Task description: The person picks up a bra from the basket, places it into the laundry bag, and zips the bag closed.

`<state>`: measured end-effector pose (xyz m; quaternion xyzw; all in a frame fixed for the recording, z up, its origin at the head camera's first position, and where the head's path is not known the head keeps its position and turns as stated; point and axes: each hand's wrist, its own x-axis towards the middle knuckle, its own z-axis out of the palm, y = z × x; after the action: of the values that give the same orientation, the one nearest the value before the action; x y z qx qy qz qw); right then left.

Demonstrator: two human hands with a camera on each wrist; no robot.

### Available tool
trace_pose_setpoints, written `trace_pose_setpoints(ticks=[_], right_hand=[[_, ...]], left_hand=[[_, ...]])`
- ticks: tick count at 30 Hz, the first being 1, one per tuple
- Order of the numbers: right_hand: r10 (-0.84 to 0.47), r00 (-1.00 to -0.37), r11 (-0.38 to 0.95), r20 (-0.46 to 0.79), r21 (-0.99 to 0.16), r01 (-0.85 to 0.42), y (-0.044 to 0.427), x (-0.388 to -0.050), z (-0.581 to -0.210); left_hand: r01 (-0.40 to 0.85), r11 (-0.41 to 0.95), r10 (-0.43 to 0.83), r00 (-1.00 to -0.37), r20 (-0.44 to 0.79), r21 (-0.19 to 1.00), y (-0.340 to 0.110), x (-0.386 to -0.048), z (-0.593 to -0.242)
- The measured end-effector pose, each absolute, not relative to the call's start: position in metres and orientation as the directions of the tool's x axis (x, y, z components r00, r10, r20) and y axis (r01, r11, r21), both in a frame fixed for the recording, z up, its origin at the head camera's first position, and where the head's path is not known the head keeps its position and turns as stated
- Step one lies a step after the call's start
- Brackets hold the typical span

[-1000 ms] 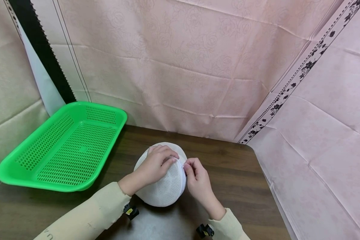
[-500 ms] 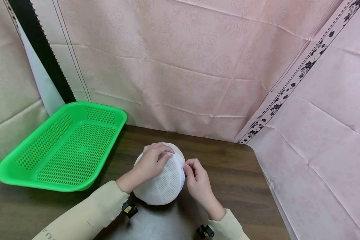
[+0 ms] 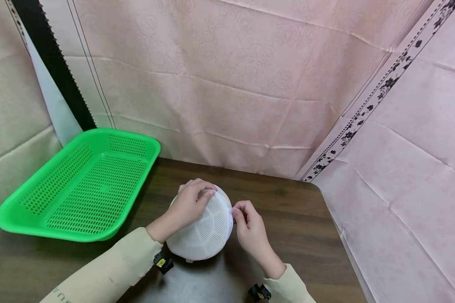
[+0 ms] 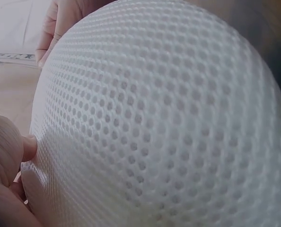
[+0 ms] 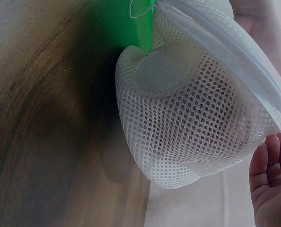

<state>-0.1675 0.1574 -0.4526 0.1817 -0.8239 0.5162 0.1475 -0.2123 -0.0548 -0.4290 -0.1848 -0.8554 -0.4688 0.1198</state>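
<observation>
A rounded white mesh laundry bag (image 3: 204, 233) with a zipper stands on the table between both hands. My left hand (image 3: 187, 206) lies over its upper left side, thumb and fingers gripping the rim; in the left wrist view, my left fingers (image 4: 5, 161) pinch the mesh. My right hand (image 3: 250, 229) pinches the bag's right edge at the zipper band. In the right wrist view the white zipper band (image 5: 225, 52) runs along the rim, and my right fingertips (image 5: 271, 144) touch its lower end. The mesh body bulges out below it. Whether the zipper puller is in the fingers is hidden.
A green perforated plastic basket (image 3: 98, 185) stands at the left of the brown wooden table (image 3: 288, 206). Pinkish-white patterned cloth (image 3: 231, 84) hangs behind the table and along both sides.
My left hand has slid a little left and up along the rim. The bag has turned and shifted slightly left with it. My right hand has hardly moved.
</observation>
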Motion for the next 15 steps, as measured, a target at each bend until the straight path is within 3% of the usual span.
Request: trace_pose_setpoints(ticks=[15], right_hand=[[-0.149, -0.869, 0.367, 0.472, -0.790, -0.492, 0.1587, -0.1693, -0.4568]], left_hand=[[0.351, 0.486, 0.173, -0.936, 0.306, 0.800, -0.0604, -0.2179, -0.4344]])
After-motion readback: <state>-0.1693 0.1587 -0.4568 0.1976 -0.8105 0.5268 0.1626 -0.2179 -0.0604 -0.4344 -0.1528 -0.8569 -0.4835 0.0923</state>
